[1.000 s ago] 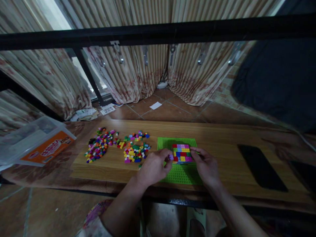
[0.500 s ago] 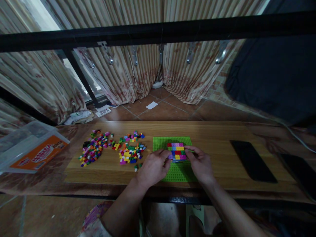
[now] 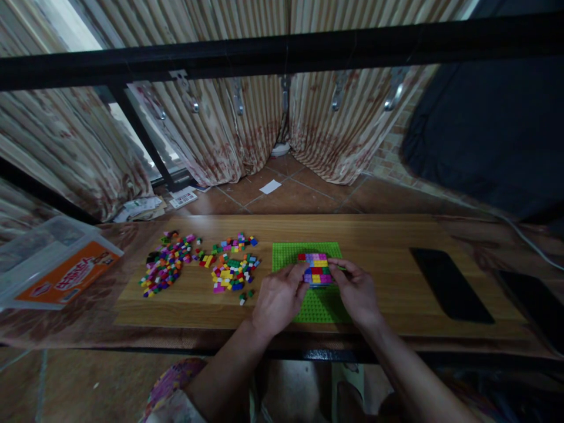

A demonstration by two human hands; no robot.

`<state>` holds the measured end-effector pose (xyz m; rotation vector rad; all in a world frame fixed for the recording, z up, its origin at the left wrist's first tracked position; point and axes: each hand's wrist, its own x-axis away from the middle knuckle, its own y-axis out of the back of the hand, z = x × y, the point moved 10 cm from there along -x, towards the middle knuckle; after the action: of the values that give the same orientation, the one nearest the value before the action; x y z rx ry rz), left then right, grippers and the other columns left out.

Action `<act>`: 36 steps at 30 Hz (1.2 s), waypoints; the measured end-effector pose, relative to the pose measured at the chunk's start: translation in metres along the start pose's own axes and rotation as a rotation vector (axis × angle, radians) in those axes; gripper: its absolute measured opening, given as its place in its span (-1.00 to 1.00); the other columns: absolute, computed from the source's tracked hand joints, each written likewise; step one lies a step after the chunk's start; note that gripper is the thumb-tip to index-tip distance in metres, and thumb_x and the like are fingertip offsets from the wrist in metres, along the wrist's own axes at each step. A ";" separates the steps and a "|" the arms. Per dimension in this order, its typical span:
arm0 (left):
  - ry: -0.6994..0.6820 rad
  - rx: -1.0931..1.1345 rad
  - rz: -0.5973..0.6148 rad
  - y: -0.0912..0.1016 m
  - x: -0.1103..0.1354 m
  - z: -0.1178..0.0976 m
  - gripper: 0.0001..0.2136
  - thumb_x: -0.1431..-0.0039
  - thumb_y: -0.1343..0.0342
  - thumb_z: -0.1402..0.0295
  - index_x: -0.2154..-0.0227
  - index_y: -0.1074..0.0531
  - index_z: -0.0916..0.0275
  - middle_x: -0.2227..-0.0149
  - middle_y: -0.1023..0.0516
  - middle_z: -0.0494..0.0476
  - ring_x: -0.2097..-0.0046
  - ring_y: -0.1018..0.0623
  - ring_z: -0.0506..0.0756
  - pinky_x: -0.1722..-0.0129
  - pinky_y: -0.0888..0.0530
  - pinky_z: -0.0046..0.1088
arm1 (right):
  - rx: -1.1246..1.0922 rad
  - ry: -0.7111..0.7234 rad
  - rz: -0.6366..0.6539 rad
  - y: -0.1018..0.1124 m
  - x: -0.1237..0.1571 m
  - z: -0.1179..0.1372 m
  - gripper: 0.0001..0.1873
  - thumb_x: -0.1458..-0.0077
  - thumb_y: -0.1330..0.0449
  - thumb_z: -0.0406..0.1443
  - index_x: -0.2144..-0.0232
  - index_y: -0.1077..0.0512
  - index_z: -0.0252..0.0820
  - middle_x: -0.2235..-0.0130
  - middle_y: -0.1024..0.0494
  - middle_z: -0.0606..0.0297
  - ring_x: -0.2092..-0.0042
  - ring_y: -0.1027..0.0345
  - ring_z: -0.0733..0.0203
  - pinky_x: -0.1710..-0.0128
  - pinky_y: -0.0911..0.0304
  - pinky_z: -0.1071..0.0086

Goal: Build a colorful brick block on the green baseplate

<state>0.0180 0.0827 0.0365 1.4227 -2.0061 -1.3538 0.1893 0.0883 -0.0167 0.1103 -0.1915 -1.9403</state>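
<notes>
A multicoloured block of toy building bricks (image 3: pixel 319 271), in rows of red, pink, yellow, blue and purple, is over the middle of a green studded baseplate (image 3: pixel 318 311). My left hand (image 3: pixel 279 295) has its thumb and fingers closed at the block's left edge, covering part of it. From the right, my right hand (image 3: pixel 356 292) grips the block's other edge between thumb and fingers. The undersides of the fingertips are hidden, and whether the block is pressed onto the baseplate I cannot tell.
Loose bricks lie in a heap (image 3: pixel 170 264) and a smaller pile (image 3: pixel 235 271) on the wooden board (image 3: pixel 392 235). Left of them is a clear plastic box (image 3: pixel 66 264) with an orange label. A black flat slab (image 3: pixel 452 286) lies at the right. A dark rail (image 3: pixel 282 53) crosses behind.
My left hand has shifted slightly right and its fingers have come further over the block's left edge. My right hand stays nearly still. The view has moved a little.
</notes>
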 end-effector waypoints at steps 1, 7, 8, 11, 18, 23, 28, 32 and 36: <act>-0.003 0.002 -0.002 -0.001 0.000 -0.001 -0.64 -0.23 -0.05 0.39 -0.09 -0.28 0.15 0.08 -0.56 0.12 0.16 -0.57 0.07 0.15 -0.51 -0.41 | -0.003 -0.001 0.003 0.000 0.000 0.000 -0.60 0.04 -0.23 -0.02 0.30 -0.56 -0.19 0.27 -0.64 0.17 0.27 -0.49 0.08 0.21 -0.36 0.21; 0.000 0.037 -0.020 -0.005 -0.001 -0.002 -0.53 -0.22 -0.05 0.41 -0.19 -0.17 0.11 0.12 -0.55 0.10 0.18 -0.57 0.05 0.12 -0.52 -0.40 | 0.022 -0.005 0.012 -0.004 0.004 0.007 -0.56 0.01 -0.21 0.01 0.23 -0.52 -0.21 0.24 -0.62 0.14 0.25 -0.49 0.07 0.17 -0.36 0.18; 0.005 0.042 -0.023 -0.005 0.000 -0.001 -0.51 -0.22 -0.05 0.41 -0.20 -0.14 0.12 0.15 -0.56 0.09 0.18 -0.57 0.06 0.11 -0.51 -0.39 | 0.025 0.006 0.020 -0.006 0.006 0.009 -0.52 0.01 -0.21 0.01 0.17 -0.49 -0.21 0.20 -0.61 0.12 0.21 -0.49 0.05 0.14 -0.35 0.17; 0.014 0.059 -0.025 -0.006 0.000 0.001 -0.46 -0.22 -0.05 0.42 -0.24 -0.08 0.14 0.22 -0.56 0.08 0.19 -0.57 0.06 0.08 -0.50 -0.38 | 0.073 0.055 0.028 -0.012 0.013 0.012 -0.33 0.04 -0.24 0.03 -0.05 -0.35 -0.21 -0.01 -0.51 0.03 0.00 -0.41 -0.01 0.00 -0.29 0.10; 0.062 0.056 -0.025 -0.008 0.000 0.005 -0.38 -0.22 -0.03 0.40 -0.29 0.06 0.13 0.22 -0.56 0.06 0.21 -0.57 0.07 0.14 -0.50 -0.40 | 0.212 0.065 0.025 -0.021 0.017 0.002 -0.12 0.10 -0.27 0.05 -0.19 -0.19 -0.25 -0.19 -0.32 -0.08 -0.20 -0.19 -0.12 -0.18 -0.05 -0.04; 0.133 0.047 -0.048 -0.008 0.002 0.010 -0.35 -0.21 -0.05 0.36 -0.30 0.11 0.17 0.26 -0.57 0.04 0.26 -0.58 0.07 0.21 -0.50 -0.41 | 0.207 0.035 0.061 -0.025 0.014 0.001 -0.15 0.08 -0.25 0.03 -0.19 -0.20 -0.25 -0.16 -0.36 -0.03 -0.18 -0.22 -0.07 -0.18 -0.07 0.03; 0.199 0.062 -0.041 -0.012 0.005 0.016 -0.37 -0.21 -0.04 0.30 -0.28 0.08 0.19 0.27 -0.57 0.05 0.29 -0.58 0.07 0.23 -0.49 -0.42 | 0.181 -0.006 0.080 -0.029 0.017 0.005 -0.20 0.06 -0.23 -0.01 -0.17 -0.23 -0.27 -0.07 -0.44 -0.01 -0.02 -0.37 -0.01 -0.07 -0.20 0.11; 0.224 0.055 0.004 -0.018 0.006 0.018 -0.35 -0.19 -0.04 0.32 -0.29 0.10 0.21 0.26 -0.58 0.06 0.30 -0.58 0.07 0.21 -0.49 -0.41 | 0.174 -0.010 0.084 -0.031 0.016 0.005 -0.20 0.08 -0.23 -0.01 -0.16 -0.24 -0.26 -0.02 -0.48 0.02 0.02 -0.40 -0.01 -0.06 -0.21 0.09; 0.236 0.053 0.053 -0.019 0.010 0.019 -0.34 -0.19 -0.02 0.33 -0.30 0.11 0.20 0.25 -0.59 0.07 0.29 -0.58 0.09 0.20 -0.50 -0.40 | 0.157 -0.008 0.104 -0.030 0.012 0.001 -0.17 0.13 -0.26 0.04 -0.13 -0.27 -0.24 0.01 -0.50 0.03 0.03 -0.40 -0.05 -0.04 -0.22 0.05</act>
<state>0.0104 0.0832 0.0090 1.4664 -1.9230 -1.0632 0.1577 0.0883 -0.0216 0.1926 -0.3491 -1.8213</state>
